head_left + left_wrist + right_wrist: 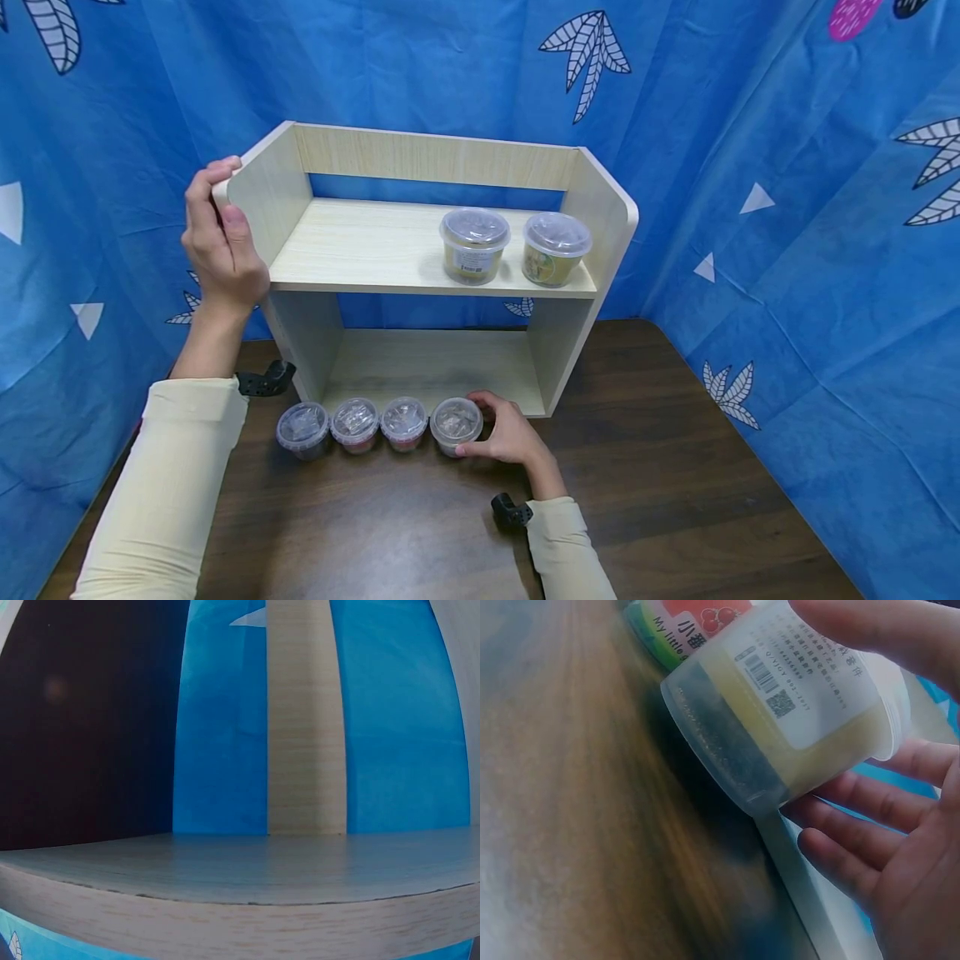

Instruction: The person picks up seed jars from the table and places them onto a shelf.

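Note:
My left hand (221, 250) grips the upper front edge of the left side panel of a pale wooden shelf (390, 237); in the left wrist view the panel (247, 870) shows but the hand does not. Down at the table, my right hand (513, 433) holds a lidded plastic cup (456, 421) between thumb and fingers. Seen in the right wrist view, that cup (780, 712) has a barcode label, with dark contents at its base. To its left, three more lidded cups (405, 421) stand in a row before the shelf.
Two lidded cups with yellowish labels (474, 250) stand at the right of the upper shelf board. The dark wooden table (675, 500) extends around the shelf. Blue patterned cloth (450, 67) hangs behind and at both sides.

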`<state>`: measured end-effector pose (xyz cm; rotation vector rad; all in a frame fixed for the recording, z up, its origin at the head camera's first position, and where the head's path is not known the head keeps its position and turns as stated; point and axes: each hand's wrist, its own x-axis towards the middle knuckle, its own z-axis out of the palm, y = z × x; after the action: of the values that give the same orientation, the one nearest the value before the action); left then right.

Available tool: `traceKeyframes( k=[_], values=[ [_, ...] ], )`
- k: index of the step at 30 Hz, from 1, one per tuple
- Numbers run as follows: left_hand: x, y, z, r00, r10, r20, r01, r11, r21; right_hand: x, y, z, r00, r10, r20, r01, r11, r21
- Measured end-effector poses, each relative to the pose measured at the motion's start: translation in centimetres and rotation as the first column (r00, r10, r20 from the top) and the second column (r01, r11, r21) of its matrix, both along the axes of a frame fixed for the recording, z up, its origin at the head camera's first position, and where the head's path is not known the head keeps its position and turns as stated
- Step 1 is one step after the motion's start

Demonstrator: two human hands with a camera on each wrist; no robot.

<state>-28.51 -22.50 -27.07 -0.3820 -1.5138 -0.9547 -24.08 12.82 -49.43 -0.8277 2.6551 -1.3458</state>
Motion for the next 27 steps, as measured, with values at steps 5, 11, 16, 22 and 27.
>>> traceKeyframes(
  k=[5,11,16,22,27],
  values=[
    [0.0,0.0,0.0,1.0,-0.002,-0.003,0.002,1.0,0.005,0.1,0.1,0.3,1.0,-0.005,0.0,0.005,1.0,-0.01],
    [0.0,0.0,0.0,1.0,0.001,0.001,-0.001,1.0,0.002,0.2,0.2,0.7,1.0,-0.017,-0.005,0.017,1.0,-0.019],
    [0.0,0.0,0.0,1.0,0.002,0.002,-0.002,1.0,0.0,0.3,0.3,1.0,1.0,-0.018,-0.011,0.018,0.999,-0.042],
    [-0.1,0.0,0.0,1.0,0.002,0.005,-0.002,1.0,0.002,0.5,0.4,1.7,0.999,-0.025,-0.023,0.024,0.998,-0.058],
    [-0.1,0.0,0.0,1.0,-0.003,0.003,0.003,1.0,0.008,0.7,0.4,2.2,0.999,-0.042,-0.029,0.04,0.997,-0.062]
  ],
)
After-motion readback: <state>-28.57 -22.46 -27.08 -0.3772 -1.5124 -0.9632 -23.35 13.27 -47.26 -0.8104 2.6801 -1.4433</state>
